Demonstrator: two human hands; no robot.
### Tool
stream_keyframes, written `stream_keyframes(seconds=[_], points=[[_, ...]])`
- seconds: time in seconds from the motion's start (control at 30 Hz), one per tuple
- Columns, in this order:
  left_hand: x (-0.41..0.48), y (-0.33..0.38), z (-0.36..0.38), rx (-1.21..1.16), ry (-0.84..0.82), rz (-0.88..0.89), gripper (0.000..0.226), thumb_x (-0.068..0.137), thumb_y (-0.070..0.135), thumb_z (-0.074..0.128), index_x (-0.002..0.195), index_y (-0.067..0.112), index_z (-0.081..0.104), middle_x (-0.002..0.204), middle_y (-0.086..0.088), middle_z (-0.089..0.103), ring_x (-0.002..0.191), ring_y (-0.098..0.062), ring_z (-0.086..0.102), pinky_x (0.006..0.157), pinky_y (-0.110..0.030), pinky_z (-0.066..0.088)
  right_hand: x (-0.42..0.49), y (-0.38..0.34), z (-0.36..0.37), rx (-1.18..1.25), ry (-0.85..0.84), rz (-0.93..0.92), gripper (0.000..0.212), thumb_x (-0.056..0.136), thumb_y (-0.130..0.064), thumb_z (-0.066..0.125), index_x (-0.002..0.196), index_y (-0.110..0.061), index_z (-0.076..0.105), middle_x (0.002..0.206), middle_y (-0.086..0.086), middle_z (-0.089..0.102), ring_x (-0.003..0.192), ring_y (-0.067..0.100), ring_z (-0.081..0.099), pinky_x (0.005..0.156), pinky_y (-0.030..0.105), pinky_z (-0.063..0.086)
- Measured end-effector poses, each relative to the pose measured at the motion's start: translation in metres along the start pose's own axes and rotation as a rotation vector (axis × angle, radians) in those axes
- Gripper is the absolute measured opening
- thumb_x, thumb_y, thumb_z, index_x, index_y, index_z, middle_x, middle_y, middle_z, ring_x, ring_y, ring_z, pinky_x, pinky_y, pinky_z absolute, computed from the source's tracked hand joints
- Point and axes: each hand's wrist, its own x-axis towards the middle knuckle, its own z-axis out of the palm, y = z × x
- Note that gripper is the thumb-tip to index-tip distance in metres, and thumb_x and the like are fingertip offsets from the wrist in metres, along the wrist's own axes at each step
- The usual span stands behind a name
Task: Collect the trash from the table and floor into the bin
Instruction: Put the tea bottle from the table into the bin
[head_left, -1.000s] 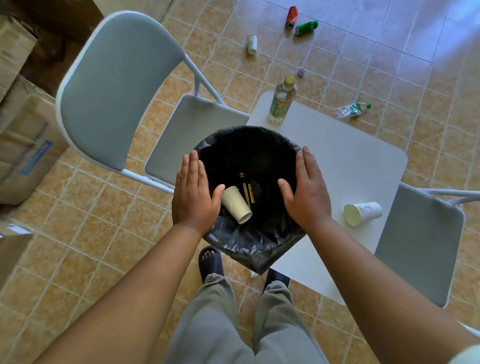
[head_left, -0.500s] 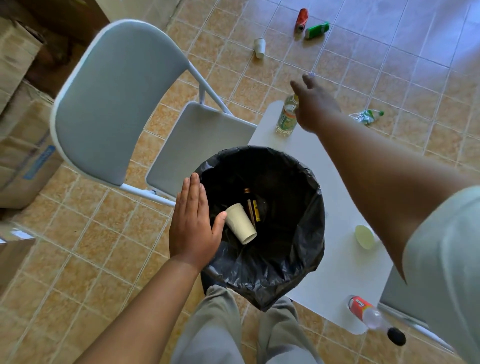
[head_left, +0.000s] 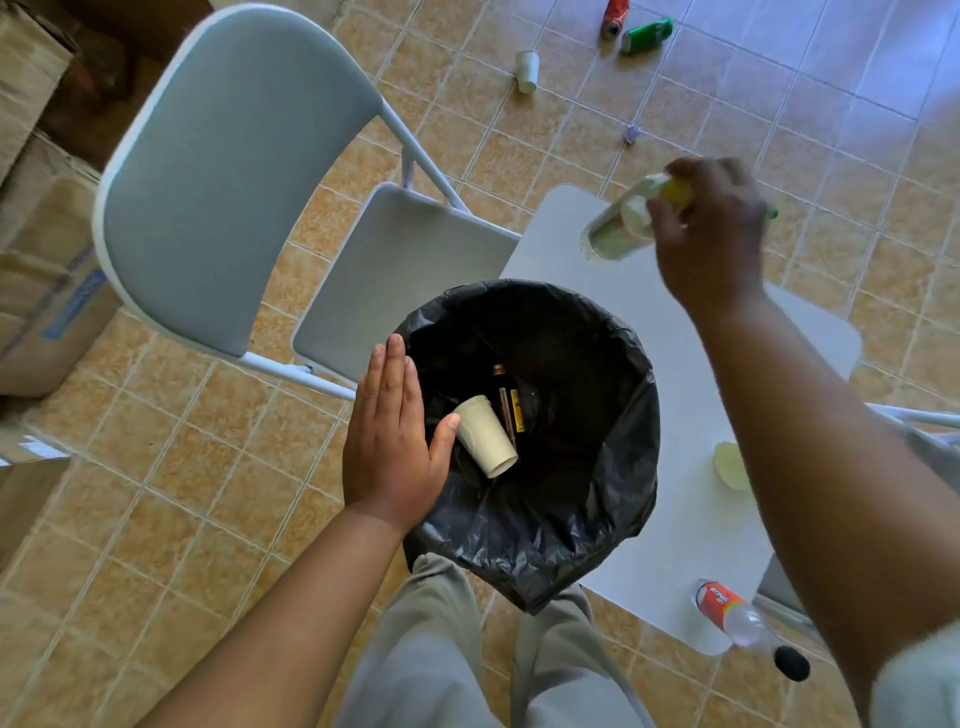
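Observation:
A bin lined with a black bag (head_left: 613, 467) stands against the white table (head_left: 691, 519). Inside lie a paper cup (head_left: 485, 441) and a dark small bottle (head_left: 506, 397). My left hand (head_left: 389, 441) rests flat on the bin's left rim, fingers straight. My right hand (head_left: 711, 228) grips a clear bottle with a yellow cap (head_left: 628, 221) near its neck; the bottle is tilted and lifted over the table's far corner. A paper cup (head_left: 730, 465) lies on the table, partly hidden by my right arm. A red-labelled bottle with a black cap (head_left: 743, 618) lies at the table's near corner.
On the tiled floor beyond lie a white cup (head_left: 527, 70), a red can (head_left: 614, 18), a green can (head_left: 647, 34) and a small scrap (head_left: 631, 133). A grey folding chair (head_left: 234, 171) stands left of the table. Cardboard boxes (head_left: 47, 291) line the left edge.
My right hand left the bin's rim, reached to the far corner, took hold of the yellow-capped bottle and tipped it up off the table. The left hand stayed on the rim.

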Motion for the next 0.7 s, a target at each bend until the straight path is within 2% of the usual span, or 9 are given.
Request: stream_keyframes(seconds=[0.07,0.1,0.17,0.23,0.27,0.33,0.4,0.53,0.7], points=[[0.001,0.001,-0.001,0.001,-0.006,-0.003,0.073,0.098,0.046,0.039,0.150,-0.002,0.022,0.162,-0.014,0.009,0.150,-0.026,0.004,0.119,-0.046,0.019,-0.018,-0.018,-0.043,0.131,0.248,-0.081,0.028,0.086,-0.018,0.067,0.113,-0.008,0.064,0.098,0.014,0.066,0.076,0.008,0.056,0.073,0.009,0.041],[0.001,0.001,-0.002,0.003,-0.008,-0.004,0.073,0.098,0.046,0.038,0.150,-0.002,0.022,0.162,-0.014,0.009,0.150,-0.026,0.003,0.119,-0.046,0.019,-0.030,-0.027,-0.062,0.210,0.328,-0.084,0.027,0.088,-0.021,0.069,0.113,-0.013,0.062,0.093,0.008,0.066,0.073,0.008,0.057,0.072,0.013,0.044],[0.001,0.002,-0.003,-0.002,-0.011,-0.003,0.072,0.098,0.046,0.038,0.149,-0.003,0.023,0.162,-0.015,0.010,0.150,-0.027,0.004,0.119,-0.046,0.019,-0.056,-0.046,-0.093,0.378,0.387,-0.050,0.029,0.091,-0.027,0.069,0.112,-0.012,0.056,0.090,-0.002,0.063,0.074,0.014,0.061,0.070,0.027,0.049],[0.000,0.003,-0.004,-0.007,-0.015,-0.004,0.072,0.098,0.046,0.038,0.149,-0.004,0.024,0.161,-0.015,0.011,0.150,-0.027,0.005,0.119,-0.046,0.019,-0.078,-0.064,-0.106,0.458,0.375,-0.036,0.030,0.092,-0.029,0.069,0.107,-0.007,0.055,0.089,-0.005,0.061,0.075,0.016,0.063,0.069,0.030,0.050],[0.000,0.003,-0.005,-0.004,-0.021,-0.006,0.072,0.098,0.045,0.038,0.149,-0.004,0.024,0.161,-0.015,0.011,0.150,-0.028,0.005,0.119,-0.046,0.019,-0.087,-0.071,-0.105,0.454,0.349,-0.030,0.025,0.091,-0.030,0.070,0.104,-0.014,0.056,0.087,-0.006,0.062,0.073,0.016,0.064,0.067,0.030,0.050],[0.000,0.004,-0.006,0.001,-0.024,-0.011,0.072,0.098,0.045,0.039,0.149,-0.004,0.024,0.161,-0.015,0.011,0.150,-0.028,0.005,0.119,-0.046,0.019,-0.103,-0.083,-0.089,0.406,0.227,0.008,0.019,0.089,-0.032,0.072,0.097,-0.029,0.055,0.081,-0.008,0.061,0.067,0.014,0.063,0.065,0.025,0.049],[0.000,0.004,-0.007,0.011,-0.030,-0.011,0.072,0.098,0.045,0.040,0.148,-0.005,0.025,0.161,-0.016,0.011,0.150,-0.028,0.006,0.119,-0.045,0.018,-0.114,-0.085,-0.061,0.316,0.025,0.036,0.016,0.086,-0.025,0.073,0.092,-0.019,0.059,0.078,-0.003,0.061,0.067,0.015,0.060,0.066,0.020,0.045],[0.001,0.005,-0.009,0.028,-0.045,-0.012,0.073,0.098,0.046,0.038,0.149,-0.004,0.024,0.162,-0.015,0.009,0.150,-0.028,0.004,0.120,-0.044,0.015,-0.134,-0.079,0.002,0.118,-0.433,0.052,0.016,0.091,-0.020,0.063,0.095,-0.009,0.053,0.088,0.008,0.059,0.078,0.028,0.055,0.068,0.038,0.048],[0.000,0.006,-0.010,0.018,-0.054,-0.009,0.072,0.098,0.045,0.039,0.149,-0.004,0.023,0.162,-0.015,0.009,0.150,-0.028,0.004,0.120,-0.044,0.016,-0.131,-0.067,0.044,-0.025,-0.617,0.156,0.008,0.095,-0.017,0.053,0.095,-0.011,0.049,0.087,0.005,0.053,0.084,0.031,0.057,0.068,0.035,0.049]])
